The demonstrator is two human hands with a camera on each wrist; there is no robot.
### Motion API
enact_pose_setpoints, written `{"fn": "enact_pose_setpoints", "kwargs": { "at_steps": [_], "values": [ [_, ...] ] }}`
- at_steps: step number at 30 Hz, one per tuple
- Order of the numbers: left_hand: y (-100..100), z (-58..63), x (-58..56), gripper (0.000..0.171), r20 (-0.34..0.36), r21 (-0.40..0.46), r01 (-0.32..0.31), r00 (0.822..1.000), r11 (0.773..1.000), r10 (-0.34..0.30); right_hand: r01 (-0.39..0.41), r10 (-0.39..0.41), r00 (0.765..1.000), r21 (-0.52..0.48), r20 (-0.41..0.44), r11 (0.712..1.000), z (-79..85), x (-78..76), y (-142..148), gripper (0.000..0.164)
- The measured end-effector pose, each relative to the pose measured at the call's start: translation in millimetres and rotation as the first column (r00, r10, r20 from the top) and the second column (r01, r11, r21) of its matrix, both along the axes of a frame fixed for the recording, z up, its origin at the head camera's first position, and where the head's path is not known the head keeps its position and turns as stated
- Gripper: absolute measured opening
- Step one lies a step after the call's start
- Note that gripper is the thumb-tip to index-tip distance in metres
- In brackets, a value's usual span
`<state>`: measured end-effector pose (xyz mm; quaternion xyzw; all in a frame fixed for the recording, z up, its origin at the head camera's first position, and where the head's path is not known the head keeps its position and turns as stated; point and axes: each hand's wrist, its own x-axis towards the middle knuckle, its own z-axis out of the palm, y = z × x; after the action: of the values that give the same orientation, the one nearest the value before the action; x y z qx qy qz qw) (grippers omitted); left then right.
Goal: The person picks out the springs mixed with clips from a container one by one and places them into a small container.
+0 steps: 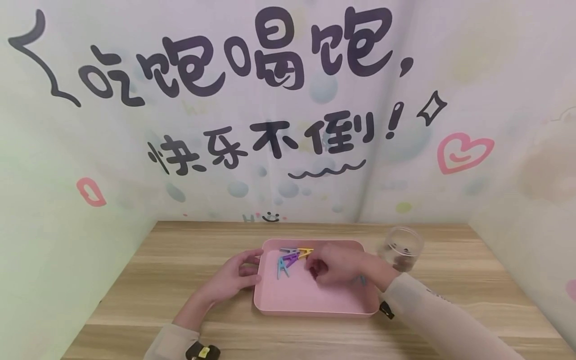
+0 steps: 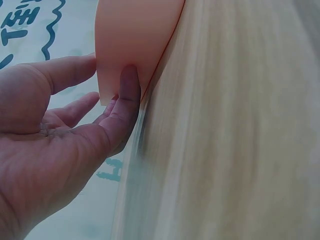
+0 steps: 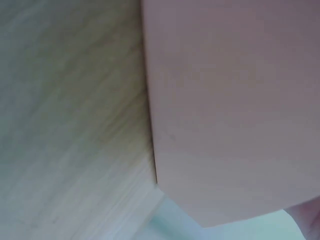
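Note:
A pink tray (image 1: 310, 301) lies on the table. My left hand (image 1: 231, 275) touches its left wall from outside, the thumb against the wall and the other fingers loosely bent toward the rim. Over the tray's middle, my right hand (image 1: 337, 262) has its fingers curled downward; I cannot tell whether they hold anything. Just left of those fingers lie a yellow clothespin (image 1: 306, 252), a grey clothespin (image 1: 289, 250), a purple clothespin (image 1: 291, 259) and a blue clothespin (image 1: 282, 268). Another blue clothespin (image 1: 362, 280) shows under the right wrist. The right wrist view shows mostly the tray's outer wall (image 3: 230, 110).
A clear round jar (image 1: 403, 246) with dark pieces inside stands right of the tray, behind the right forearm. The wood-grain table (image 1: 180, 255) runs back to a printed wall sheet (image 1: 216, 200) with large dark lettering. Light sheets also flank both sides.

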<state>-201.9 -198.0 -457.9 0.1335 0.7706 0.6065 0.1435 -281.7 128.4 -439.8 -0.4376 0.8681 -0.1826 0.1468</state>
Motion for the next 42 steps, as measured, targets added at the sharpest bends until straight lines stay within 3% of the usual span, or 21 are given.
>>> {"fn": "enact_pose_setpoints", "kwargs": {
  "at_steps": [8,18,28,34,42],
  "values": [
    [1.1,-0.8,-0.6,0.067,-0.002,-0.014,-0.014,1.000,1.000,0.013,0.002,-0.002,1.000,-0.002,0.001,1.000,0.4,0.4,3.4,0.032],
    [-0.2,-0.7,-1.2,0.066,-0.001,-0.027,-0.020,1.000,0.999,0.020,0.072,-0.073,0.996,-0.017,-0.058,0.997,12.0,8.5,13.3,0.037],
    [1.2,-0.8,-0.5,0.066,-0.001,-0.028,-0.025,1.000,0.999,0.025,0.050,-0.040,0.997,-0.165,0.060,0.985,17.0,10.3,29.8,0.032],
    [1.0,-0.5,-0.5,0.067,0.001,-0.021,-0.024,1.000,0.999,0.024,0.019,-0.001,0.997,-0.233,0.077,0.972,23.0,11.5,42.2,0.026],
    [0.4,-0.5,-0.4,0.067,0.005,-0.012,-0.019,1.000,1.000,0.019,0.101,-0.080,0.992,-0.235,0.100,0.967,34.8,16.3,61.1,0.029]
  ]
}}
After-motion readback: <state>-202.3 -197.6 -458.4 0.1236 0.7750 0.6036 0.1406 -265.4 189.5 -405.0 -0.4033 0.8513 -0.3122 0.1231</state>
